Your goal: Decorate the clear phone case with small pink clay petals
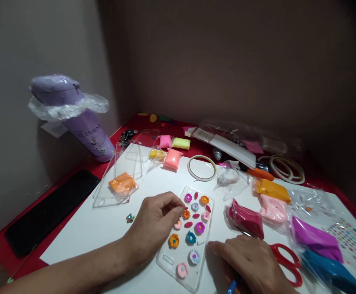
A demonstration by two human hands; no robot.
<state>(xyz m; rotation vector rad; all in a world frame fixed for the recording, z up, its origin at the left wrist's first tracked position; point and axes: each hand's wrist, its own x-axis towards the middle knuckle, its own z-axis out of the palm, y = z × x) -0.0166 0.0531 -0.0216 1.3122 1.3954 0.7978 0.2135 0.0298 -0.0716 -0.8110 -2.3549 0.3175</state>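
Left hand (153, 222) was pinched over the flowery clear phone case (182, 250) on white paper (82, 241), couldn't tell if gripping anything; right hand (248, 257) was curled round something blue (232, 287). Crimson lump (247, 219) sat bagged nearby.

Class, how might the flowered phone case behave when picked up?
The flowered phone case is probably light, being a thin shell. It may flex slightly, looking like plastic. Its raised flowers look small and delicate, so could break off.

Bare left forearm (76, 267), slim wrist (127, 251), bare left hand (155, 222), bare right hand (249, 259)
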